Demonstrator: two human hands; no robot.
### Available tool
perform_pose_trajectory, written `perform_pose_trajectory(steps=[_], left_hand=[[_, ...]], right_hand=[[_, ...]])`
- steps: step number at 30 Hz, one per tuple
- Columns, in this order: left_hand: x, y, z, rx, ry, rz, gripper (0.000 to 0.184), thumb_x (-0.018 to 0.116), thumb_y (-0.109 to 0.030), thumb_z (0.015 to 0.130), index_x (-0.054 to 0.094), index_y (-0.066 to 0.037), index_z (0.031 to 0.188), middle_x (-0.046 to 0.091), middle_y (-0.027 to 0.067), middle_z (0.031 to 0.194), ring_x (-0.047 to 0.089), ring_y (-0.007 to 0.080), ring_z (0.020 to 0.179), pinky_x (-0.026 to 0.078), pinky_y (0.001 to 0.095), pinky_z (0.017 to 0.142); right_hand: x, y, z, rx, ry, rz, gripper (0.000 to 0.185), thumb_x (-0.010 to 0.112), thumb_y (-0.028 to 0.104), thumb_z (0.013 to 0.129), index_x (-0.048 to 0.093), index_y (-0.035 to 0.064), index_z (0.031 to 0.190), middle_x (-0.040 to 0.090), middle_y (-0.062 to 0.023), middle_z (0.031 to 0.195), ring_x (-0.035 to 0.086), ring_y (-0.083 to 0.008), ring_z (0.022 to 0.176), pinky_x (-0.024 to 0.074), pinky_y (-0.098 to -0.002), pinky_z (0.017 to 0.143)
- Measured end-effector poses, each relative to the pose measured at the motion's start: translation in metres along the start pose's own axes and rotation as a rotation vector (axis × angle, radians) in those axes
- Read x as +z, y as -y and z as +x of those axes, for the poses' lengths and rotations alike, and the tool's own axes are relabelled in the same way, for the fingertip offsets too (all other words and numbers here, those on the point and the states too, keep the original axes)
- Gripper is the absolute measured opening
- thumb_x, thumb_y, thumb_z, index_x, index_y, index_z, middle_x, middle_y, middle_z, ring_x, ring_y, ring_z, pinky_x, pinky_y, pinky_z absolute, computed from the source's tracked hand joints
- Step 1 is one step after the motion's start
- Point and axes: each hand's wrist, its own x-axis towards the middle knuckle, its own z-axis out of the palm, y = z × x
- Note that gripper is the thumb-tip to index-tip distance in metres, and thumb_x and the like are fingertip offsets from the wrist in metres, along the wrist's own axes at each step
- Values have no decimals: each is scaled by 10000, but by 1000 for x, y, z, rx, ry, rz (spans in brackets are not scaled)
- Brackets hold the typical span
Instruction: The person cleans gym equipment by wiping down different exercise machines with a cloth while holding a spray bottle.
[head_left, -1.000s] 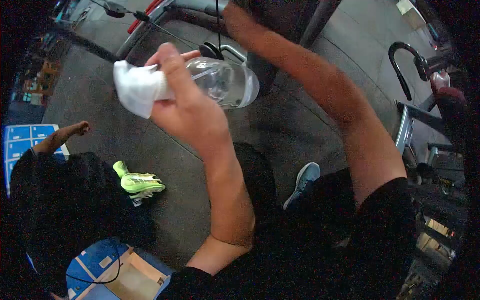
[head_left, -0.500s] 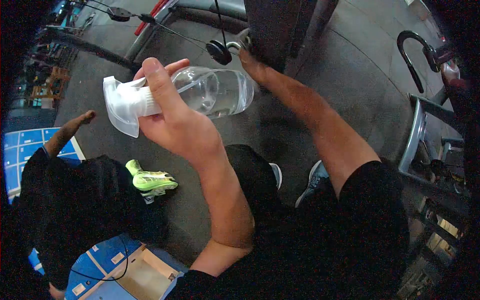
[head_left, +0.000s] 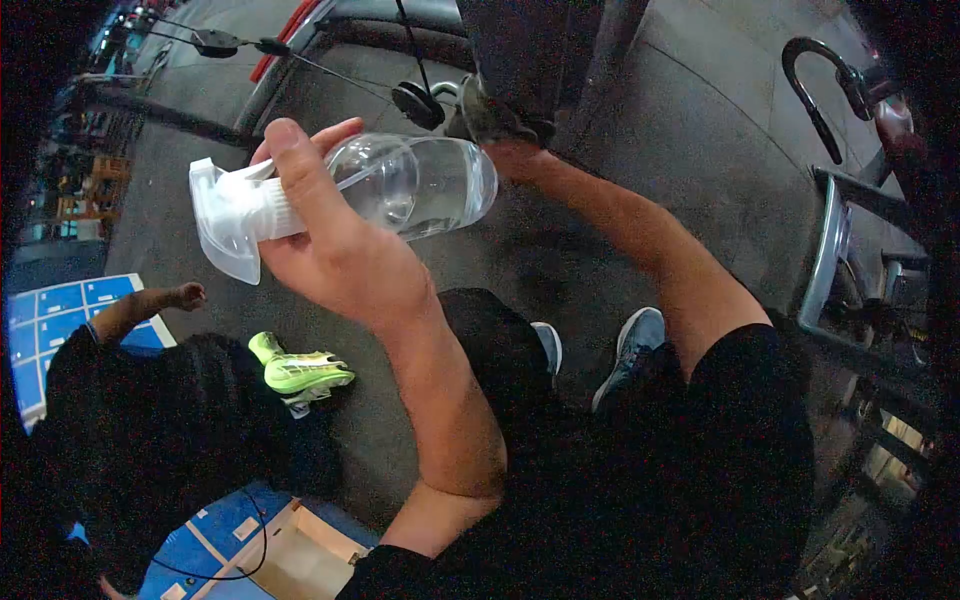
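Note:
My left hand [head_left: 340, 235] is closed around the neck of a clear spray bottle [head_left: 430, 185] with a white trigger head. The bottle lies nearly sideways, its nozzle end to the left and clear liquid inside. My right arm reaches forward to a dark upright of a gym machine [head_left: 535, 55]. There my right hand [head_left: 517, 160] is at a crumpled dark grey cloth [head_left: 487, 118], which covers most of its fingers. Close by the cloth are a black pulley wheel [head_left: 417, 104] and a metal bracket.
At left another person in a black shirt [head_left: 160, 430] stands with one arm out, wearing a bright yellow-green shoe [head_left: 305, 372]. Blue lockers [head_left: 70, 310] are behind them, and an open compartment [head_left: 305, 560] is below. On the right are a black hook-shaped handle [head_left: 810, 90] and a metal frame [head_left: 825, 250].
My right hand has shifted down and slightly right, and the grey cloth now shows more. The spray bottle sits slightly further left in view. The other person's hand has lowered.

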Motion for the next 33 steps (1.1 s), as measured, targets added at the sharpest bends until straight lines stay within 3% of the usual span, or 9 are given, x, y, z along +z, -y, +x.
perform_pose_trajectory(steps=[2,4,10,17,20,22,27,29,33], left_hand=[[0,0,0,-23,1,12,383,645,-320,1002,546,22,1143,701,124,867,625,119,772,494,258,698],[-3,6,4,11,1,0,377,645,-315,1002,545,20,1145,702,121,868,625,121,771,495,266,685],[10,10,3,-41,-15,-9,341,629,-297,1012,550,10,1136,701,102,856,612,114,755,485,258,697],[43,28,-7,-59,46,-36,284,610,-287,1024,579,-13,1092,700,96,852,625,111,761,490,269,684],[44,35,-2,-75,58,-21,288,626,-281,1013,583,-8,1093,709,109,871,637,123,767,498,278,667],[42,35,-3,-92,85,13,298,632,-296,1002,605,-7,1070,722,134,901,655,154,785,510,299,702],[15,30,2,38,175,216,430,578,-368,1014,616,39,1146,730,187,993,688,215,851,549,343,799],[7,29,7,4,191,200,470,554,-387,1022,606,56,1172,726,199,1012,689,219,859,556,351,805],[-6,41,21,-7,123,230,458,539,-378,1032,597,50,1182,725,190,996,680,204,875,562,357,812]], right_hand=[[3,12,-35,115,-315,-285,465,465,277,990,611,-14,1322,600,-214,1360,615,-392,1158,460,-595,1036],[23,20,-124,-173,538,238,562,476,244,964,449,54,1491,370,-213,1572,369,-321,1449,295,-505,1202],[-27,16,-154,-192,600,-153,504,523,317,989,523,119,1453,507,-114,1496,491,-394,1346,380,-586,1121],[-149,-145,-17,186,-195,331,442,646,253,878,636,230,1320,546,-130,1423,504,-366,1313,401,-515,1119],[-247,-199,96,430,-388,88,650,770,301,830,519,110,1398,600,-152,1328,565,-346,1239,457,-492,1047],[-242,-253,173,651,-1124,164,709,763,278,837,485,-70,1390,562,-295,1333,613,-449,1110,489,-522,976],[-281,-262,139,425,-919,1026,991,836,355,818,280,-95,1504,410,-352,1470,558,-474,1243,488,-490,1023],[-233,-216,132,601,-907,816,1089,780,490,838,173,-54,1559,333,-362,1523,488,-468,1335,467,-510,1047],[-167,-114,70,1116,-795,797,965,955,491,555,525,68,1309,640,-178,1162,673,-363,1021,559,-426,893]])
